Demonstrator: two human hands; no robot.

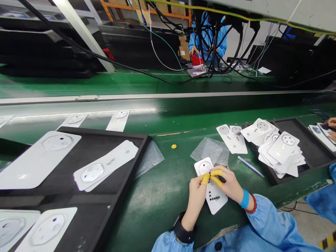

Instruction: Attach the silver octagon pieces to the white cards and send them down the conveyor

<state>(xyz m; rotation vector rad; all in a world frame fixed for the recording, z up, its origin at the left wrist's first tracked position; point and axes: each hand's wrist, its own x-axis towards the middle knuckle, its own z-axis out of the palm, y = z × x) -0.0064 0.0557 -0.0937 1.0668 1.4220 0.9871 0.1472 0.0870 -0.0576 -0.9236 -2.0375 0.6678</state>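
A white rectangular panel [218, 207] with a round, socket-like face lies on the green bench under my hands. Several small black round pieces [214, 198] rest on its lower half. My left hand [198, 192] and my right hand [229, 183] meet above the panel, yellow covers on the fingertips. Thumbs and fingers of both pinch together at a tiny black piece [210, 174], partly hidden by the fingertips. Clear bubble-wrap bags [207, 148] lie just beyond the panel. Purple tweezers [250, 166] lie to the right of my right hand.
A black tray [123, 185] with white panels stands on the left; another black tray [309, 133] on the right holds a heap of panels [282, 150]. A yellow finger cover [174, 146] lies on the bench. Black cables [215, 38] hang ahead. A co-worker's hand [332, 127] shows far right.
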